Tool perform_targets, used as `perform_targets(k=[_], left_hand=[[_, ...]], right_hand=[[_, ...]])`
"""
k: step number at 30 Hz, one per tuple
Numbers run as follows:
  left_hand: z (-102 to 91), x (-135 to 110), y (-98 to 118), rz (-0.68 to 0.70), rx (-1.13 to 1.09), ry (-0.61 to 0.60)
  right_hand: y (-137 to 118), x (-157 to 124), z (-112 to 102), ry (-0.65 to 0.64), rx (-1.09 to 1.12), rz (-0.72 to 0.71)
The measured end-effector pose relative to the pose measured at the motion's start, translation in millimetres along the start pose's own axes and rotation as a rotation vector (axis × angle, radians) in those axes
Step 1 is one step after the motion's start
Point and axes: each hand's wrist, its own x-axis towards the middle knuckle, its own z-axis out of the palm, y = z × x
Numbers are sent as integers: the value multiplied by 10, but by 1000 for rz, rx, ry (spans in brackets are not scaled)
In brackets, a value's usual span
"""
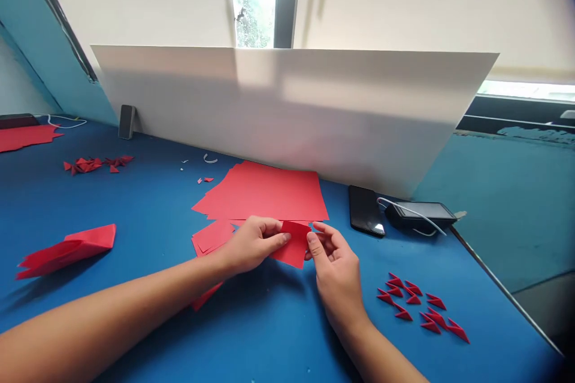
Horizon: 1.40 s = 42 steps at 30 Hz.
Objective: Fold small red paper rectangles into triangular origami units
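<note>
A small red paper piece (294, 245) is held just above the blue table (148, 203) between both hands. My left hand (251, 244) pinches its left edge with thumb and fingers closed. At the paper's right edge my right hand (335, 266) grips it with thumb and fingertips. Right behind the hands lies a stack of red paper sheets (265, 191), with smaller cut red rectangles (213, 235) under my left wrist.
Several folded red triangles (420, 305) lie at the right, more (96, 163) at the far left. Folded red paper (67, 249) sits at the left. A black phone (365, 210) and a power bank with cable (422, 214) lie by a white board (291, 108).
</note>
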Motion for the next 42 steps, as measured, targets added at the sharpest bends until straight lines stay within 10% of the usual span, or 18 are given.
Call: perform_targets(k=[6,12,18,42], left_hand=[[-48,11,-142,-67,-88,-15],[-114,67,-229,-136,-270,-19],[-113,108,-241,-132,-316,-87],[-69,41,-217,-93,-140,-154]], right_hand=[[10,106,-76,-234,-49,87],[-15,84,-79,-206,-38,83],[-48,6,-32,-291,-157,-114],[25,55,-33,-57,-60,52]])
